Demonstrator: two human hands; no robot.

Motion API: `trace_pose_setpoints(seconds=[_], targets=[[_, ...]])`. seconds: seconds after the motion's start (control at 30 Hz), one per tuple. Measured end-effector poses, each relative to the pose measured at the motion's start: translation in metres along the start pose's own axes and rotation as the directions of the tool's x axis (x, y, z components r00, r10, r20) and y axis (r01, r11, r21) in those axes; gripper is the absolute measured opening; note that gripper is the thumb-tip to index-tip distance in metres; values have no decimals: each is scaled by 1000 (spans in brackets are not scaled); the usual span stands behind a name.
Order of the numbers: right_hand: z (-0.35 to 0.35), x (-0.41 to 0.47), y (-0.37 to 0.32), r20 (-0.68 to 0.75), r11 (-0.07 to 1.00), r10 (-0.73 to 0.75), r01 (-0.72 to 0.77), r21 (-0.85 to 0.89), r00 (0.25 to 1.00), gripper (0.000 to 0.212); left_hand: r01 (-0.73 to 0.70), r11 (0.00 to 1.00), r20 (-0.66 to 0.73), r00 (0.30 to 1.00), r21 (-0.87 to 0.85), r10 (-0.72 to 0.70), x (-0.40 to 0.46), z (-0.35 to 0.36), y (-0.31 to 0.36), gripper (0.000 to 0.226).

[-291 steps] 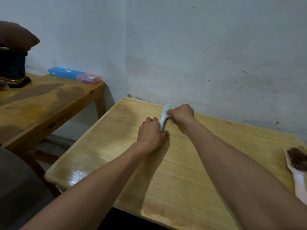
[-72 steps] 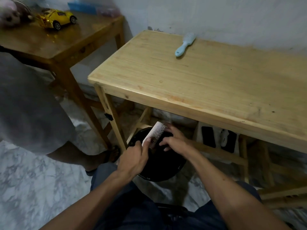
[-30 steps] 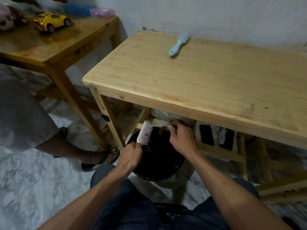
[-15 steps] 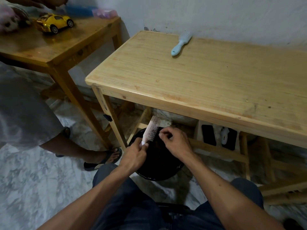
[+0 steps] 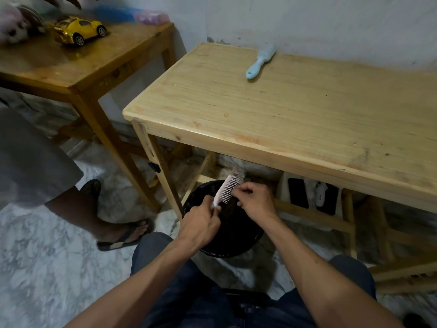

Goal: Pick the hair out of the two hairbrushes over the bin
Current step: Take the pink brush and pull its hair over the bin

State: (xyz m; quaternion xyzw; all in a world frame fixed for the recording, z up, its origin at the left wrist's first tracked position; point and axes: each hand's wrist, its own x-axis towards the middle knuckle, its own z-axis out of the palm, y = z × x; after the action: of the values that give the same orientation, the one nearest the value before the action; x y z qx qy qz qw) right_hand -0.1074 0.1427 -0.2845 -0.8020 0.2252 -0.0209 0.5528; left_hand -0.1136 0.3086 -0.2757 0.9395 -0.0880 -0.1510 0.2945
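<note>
My left hand grips the handle of a pink-white hairbrush, holding it tilted over the black bin on the floor under the table's front edge. My right hand has its fingertips pinched at the brush's bristles; whether hair is between them is too small to tell. A light blue hairbrush lies on the light wooden table near the wall, apart from both hands.
A darker wooden table on the left carries a yellow toy car and a soft toy. Another person's leg and sandalled foot stand left of the bin. Table legs and crossbars surround the bin.
My right hand has come back up from the bin to the bristles. The brush is tilted a little more to the right. The other person's foot has shifted nearer.
</note>
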Motion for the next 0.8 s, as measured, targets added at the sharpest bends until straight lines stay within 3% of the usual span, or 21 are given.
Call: trace_pose_setpoints(seconds=[0.23, 0.43, 0.53, 0.67, 0.8], targets=[[-18, 4, 3, -36, 989, 132, -129, 76, 991, 15, 80, 997, -16, 997, -22, -81, 5, -1, -16, 22], [-25, 3, 0, -45, 966, 252, -254, -51, 967, 40, 144, 968, 40, 990, -205, -138, 7, -4, -12, 30], [-20, 2, 0, 95, 981, 188, -182, -62, 978, 20, 158, 953, 64, 987, -257, -146, 7, -5, -7, 32], [-17, 2, 2, 318, 990, 76, -110, 91, 945, 52, 119, 951, 122, 989, -286, -87, 5, -10, -1, 22], [-15, 2, 3, 435, 943, 37, -175, 283, 900, 19, 134, 927, 140, 986, -350, -89, 1, -18, 1, 23]])
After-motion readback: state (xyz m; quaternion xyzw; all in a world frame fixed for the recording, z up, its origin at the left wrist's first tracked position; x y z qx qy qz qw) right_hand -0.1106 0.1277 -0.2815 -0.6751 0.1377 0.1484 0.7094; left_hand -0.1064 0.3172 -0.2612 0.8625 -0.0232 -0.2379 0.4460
